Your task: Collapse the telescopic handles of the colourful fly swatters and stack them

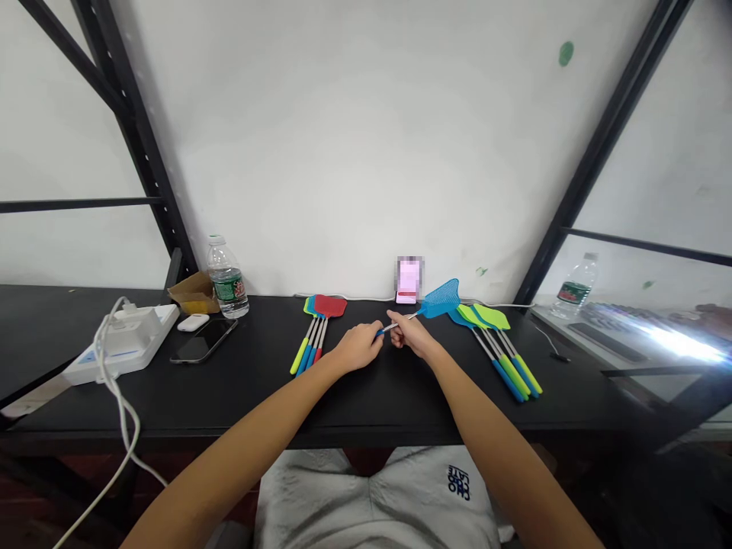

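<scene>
A blue fly swatter (441,298) with a meshed head is held above the middle of the black table, its head tilted up to the right. My left hand (360,345) wraps round its blue handle, most of which is hidden in the fist. On its metal shaft, close to the head, my right hand (410,335) is closed. To the left lies a bunch of several fly swatters (316,333) with red, blue and yellow-green parts, heads away from me. Right of my hands, another fanned bunch of fly swatters (503,358) shows blue and yellow-green heads and handles.
A lit phone (408,280) stands against the wall. At the left are a water bottle (228,282), a cardboard box (194,291), a white case (193,322), a dark phone (204,341) and a power strip (123,343) with white cables. Black metal posts (137,130) flank the table.
</scene>
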`<state>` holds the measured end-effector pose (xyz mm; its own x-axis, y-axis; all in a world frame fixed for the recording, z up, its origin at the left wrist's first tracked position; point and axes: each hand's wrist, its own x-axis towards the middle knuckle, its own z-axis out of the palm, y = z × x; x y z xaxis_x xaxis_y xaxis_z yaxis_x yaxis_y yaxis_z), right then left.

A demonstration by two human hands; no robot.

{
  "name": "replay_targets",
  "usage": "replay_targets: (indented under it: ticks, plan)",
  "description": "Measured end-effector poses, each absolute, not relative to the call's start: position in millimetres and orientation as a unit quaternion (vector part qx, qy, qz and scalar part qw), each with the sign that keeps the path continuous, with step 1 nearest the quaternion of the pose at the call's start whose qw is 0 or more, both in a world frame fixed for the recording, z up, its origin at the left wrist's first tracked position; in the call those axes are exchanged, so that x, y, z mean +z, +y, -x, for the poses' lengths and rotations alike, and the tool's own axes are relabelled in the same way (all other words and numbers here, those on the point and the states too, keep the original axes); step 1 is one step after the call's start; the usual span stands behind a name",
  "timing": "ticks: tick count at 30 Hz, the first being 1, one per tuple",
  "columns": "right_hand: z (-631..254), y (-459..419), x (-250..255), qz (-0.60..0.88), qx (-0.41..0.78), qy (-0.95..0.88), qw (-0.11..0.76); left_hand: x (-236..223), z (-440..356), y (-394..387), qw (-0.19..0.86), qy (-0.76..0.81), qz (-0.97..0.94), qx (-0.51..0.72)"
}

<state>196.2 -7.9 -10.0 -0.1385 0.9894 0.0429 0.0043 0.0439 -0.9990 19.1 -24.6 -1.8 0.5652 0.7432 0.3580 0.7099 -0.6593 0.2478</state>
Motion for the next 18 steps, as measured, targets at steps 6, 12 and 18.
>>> replay_targets:
  ticks: [6, 12, 18]
  plan:
    - [-197.1, -8.3, -12.0, 0.419, 0.541, -0.598, 0.418, -3.6, -19.0, -22.9, 0.041, 0.401, -0.886, 0.23]
    - [-197.5, -7.5, -12.5, 0.391, 0.562, -0.597, 0.418, -0.8, -18.0, -24.3, 0.062, 0.374, -0.894, 0.238]
    - [-198.3, -9.5, -9.4, 0.366, 0.57, -0.602, 0.422, 2.1, -16.6, -25.1, 0.075, 0.36, -0.893, 0.259]
